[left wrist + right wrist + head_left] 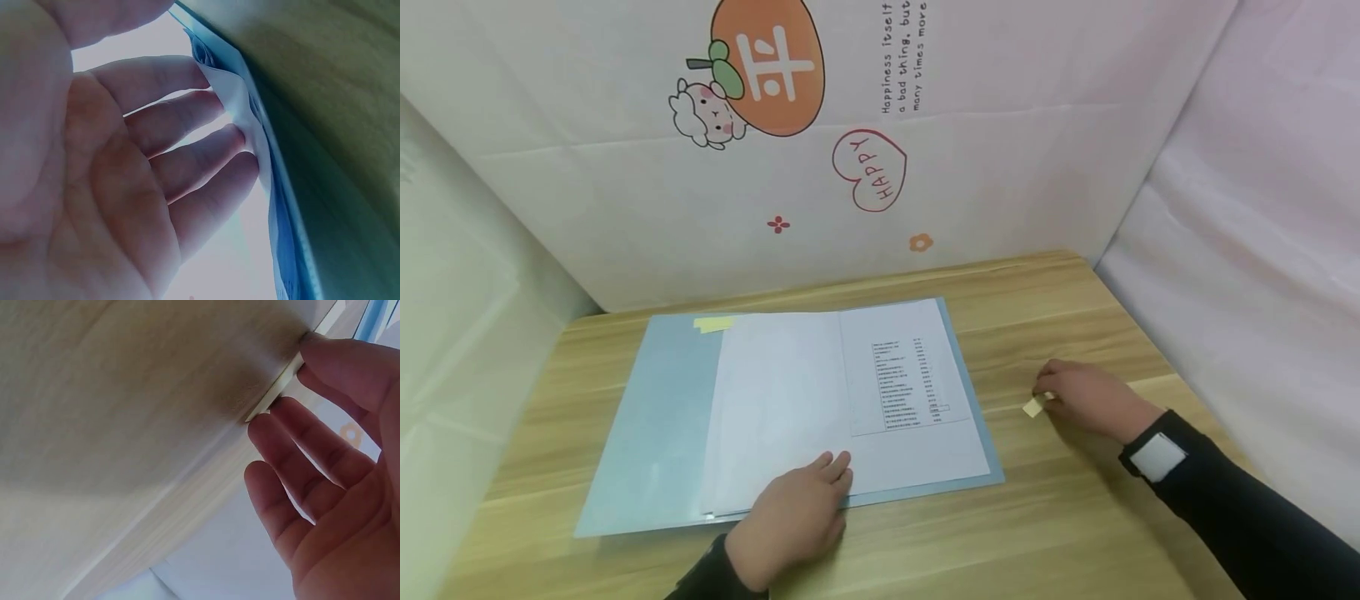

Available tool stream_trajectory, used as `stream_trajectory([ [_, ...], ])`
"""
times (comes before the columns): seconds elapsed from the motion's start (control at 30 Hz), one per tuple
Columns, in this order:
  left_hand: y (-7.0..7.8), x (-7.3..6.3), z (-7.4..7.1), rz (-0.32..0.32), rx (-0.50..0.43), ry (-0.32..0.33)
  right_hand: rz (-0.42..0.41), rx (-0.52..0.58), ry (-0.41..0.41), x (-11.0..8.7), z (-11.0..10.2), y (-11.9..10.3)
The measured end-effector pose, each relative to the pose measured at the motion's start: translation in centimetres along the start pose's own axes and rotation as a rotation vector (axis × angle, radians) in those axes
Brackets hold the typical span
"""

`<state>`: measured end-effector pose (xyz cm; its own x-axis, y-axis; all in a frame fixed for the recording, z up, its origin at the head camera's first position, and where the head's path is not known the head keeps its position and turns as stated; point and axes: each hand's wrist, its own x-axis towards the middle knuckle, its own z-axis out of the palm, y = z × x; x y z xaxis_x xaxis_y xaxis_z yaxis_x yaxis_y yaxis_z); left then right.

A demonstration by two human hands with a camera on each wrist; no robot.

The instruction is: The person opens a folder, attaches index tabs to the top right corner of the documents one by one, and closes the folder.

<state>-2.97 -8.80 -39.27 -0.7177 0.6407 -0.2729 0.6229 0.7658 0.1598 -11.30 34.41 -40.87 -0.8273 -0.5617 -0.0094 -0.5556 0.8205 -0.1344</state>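
A light blue folder [632, 450] lies open on the wooden table, with white sheets [775, 400] inside and a printed list on the right-hand page. My left hand [793, 517] rests on the lower edge of the sheets, fingers extended; in the left wrist view the fingertips [234, 134] touch the bent paper edge [250, 119]. To the right of the folder, my right hand [1090, 400] pinches a small pale yellow sticky note pad [1033, 407] close over the table. The right wrist view shows this pad [275, 394] edge-on between thumb and fingers.
Yellow sticky tabs [713, 324] lie at the top left of the folder by the sheets' upper corner. The wooden table [925, 542] meets a printed white cloth [1000, 167] at the back, with more pale cloth [1262, 275] on both sides.
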Motion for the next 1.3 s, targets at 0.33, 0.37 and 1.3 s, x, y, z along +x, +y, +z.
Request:
stream_trajectory([
  [0.33, -0.1, 0.0, 0.2, 0.013, -0.004, 0.021, 0.193, 0.164, -0.121, 0.1, -0.1, 0.8],
  [0.37, -0.1, 0.0, 0.2, 0.014, -0.006, 0.023, 0.21, 0.178, -0.134, 0.1, -0.1, 1.0],
  [1.3, 0.2, -0.3, 0.2, -0.023, -0.032, 0.041, 0.266, 0.426, -0.236, 0.8, -0.5, 2.2],
])
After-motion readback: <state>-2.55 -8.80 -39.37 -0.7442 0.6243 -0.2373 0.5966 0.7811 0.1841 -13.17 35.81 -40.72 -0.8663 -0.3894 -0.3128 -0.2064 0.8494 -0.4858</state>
